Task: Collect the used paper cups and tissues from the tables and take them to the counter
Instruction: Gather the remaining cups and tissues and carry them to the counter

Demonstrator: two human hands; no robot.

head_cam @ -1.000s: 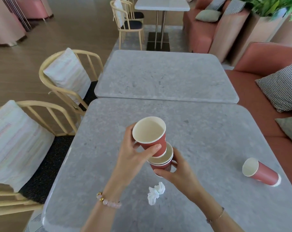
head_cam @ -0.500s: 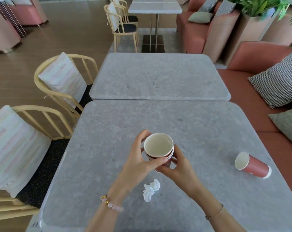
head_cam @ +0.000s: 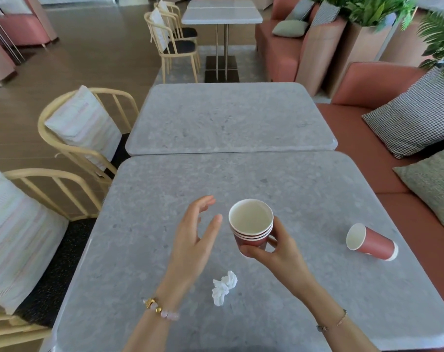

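A stack of nested red paper cups [head_cam: 251, 226] with white insides is held upright above the near grey table [head_cam: 144, 250]. My right hand [head_cam: 276, 252] grips the stack around its lower part. My left hand [head_cam: 195, 235] hovers just left of the stack, fingers spread, touching nothing. A crumpled white tissue [head_cam: 223, 287] lies on the table between my forearms. Another red paper cup [head_cam: 370, 241] lies on its side near the table's right edge, mouth facing left.
A second grey table [head_cam: 231, 118] butts against the far edge of the near one. Two pale wooden chairs with striped cushions [head_cam: 83, 128] stand on the left. A pink bench with pillows [head_cam: 406, 123] runs along the right. More tables, chairs and planters stand farther back.
My left hand pushed the top cup down into the stack, then let go and drew back to the left. The stack has shifted slightly right in my right hand.
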